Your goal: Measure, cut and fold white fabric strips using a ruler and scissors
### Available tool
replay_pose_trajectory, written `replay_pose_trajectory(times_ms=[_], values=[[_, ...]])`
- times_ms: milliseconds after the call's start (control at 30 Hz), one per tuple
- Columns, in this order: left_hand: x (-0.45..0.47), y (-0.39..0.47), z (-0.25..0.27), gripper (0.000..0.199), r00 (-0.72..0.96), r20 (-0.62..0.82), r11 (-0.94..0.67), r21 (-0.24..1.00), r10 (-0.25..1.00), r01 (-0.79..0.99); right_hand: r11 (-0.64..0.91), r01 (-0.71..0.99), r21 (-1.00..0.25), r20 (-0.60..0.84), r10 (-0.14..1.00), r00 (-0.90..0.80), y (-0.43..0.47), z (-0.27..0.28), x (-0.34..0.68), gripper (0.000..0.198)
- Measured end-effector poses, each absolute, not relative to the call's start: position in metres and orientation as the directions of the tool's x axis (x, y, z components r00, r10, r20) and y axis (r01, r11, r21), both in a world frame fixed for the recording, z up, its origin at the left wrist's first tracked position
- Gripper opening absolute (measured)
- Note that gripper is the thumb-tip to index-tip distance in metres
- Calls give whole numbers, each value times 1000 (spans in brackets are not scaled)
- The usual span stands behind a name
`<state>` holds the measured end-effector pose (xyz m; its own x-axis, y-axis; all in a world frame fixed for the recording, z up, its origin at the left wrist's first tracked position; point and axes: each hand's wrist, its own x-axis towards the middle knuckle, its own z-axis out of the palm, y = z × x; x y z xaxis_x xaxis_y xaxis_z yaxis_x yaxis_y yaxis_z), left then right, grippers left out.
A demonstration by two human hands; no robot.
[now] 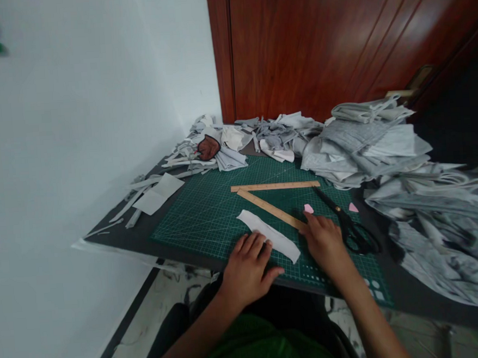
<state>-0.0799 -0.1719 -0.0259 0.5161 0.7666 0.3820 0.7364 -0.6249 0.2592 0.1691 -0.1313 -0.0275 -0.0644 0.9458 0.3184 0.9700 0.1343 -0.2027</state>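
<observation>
A pale strip of fabric (283,243) lies slantwise on the green cutting mat (196,214). My left hand (249,268) rests on its lower edge, palm down, with the fingers stretched out and the thumb apart. At the near end of a slanted wooden ruler (267,205), my right hand (325,244) has its fingers closed on the wood. A second wooden ruler (275,186) lies crosswise, just beyond the first one's far end. Black scissors (355,230) lie right of my right hand. One pink chalk piece (309,209) is by my right fingertips, another pink piece (353,207) beyond the scissors.
Grey folded fabric (359,143) is stacked high at the back right, with more grey cloth (452,251) along the right side. Fabric scraps and a brown patch (208,147) lie at the back left. A white wall (96,129) and a wooden door (295,49) border the table.
</observation>
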Motion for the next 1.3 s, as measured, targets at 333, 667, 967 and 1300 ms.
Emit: replay_pose_trajectory(times_ms=[333,667,967,1300], values=[[-63,-183,-44,97,418,449,-535,169,790,828,235,800,-553,344,938,-38,-146,1,164,10],[-64,-184,-51,85,402,568,-538,89,719,838,160,623,-766,-68,943,-325,-158,13,191,13],[-65,-185,-45,82,411,525,-535,103,746,839,338,795,-504,100,937,-335,-148,2,181,20],[-64,-186,-38,96,378,458,-481,128,805,868,253,873,-417,-33,956,-292,-158,8,186,25]])
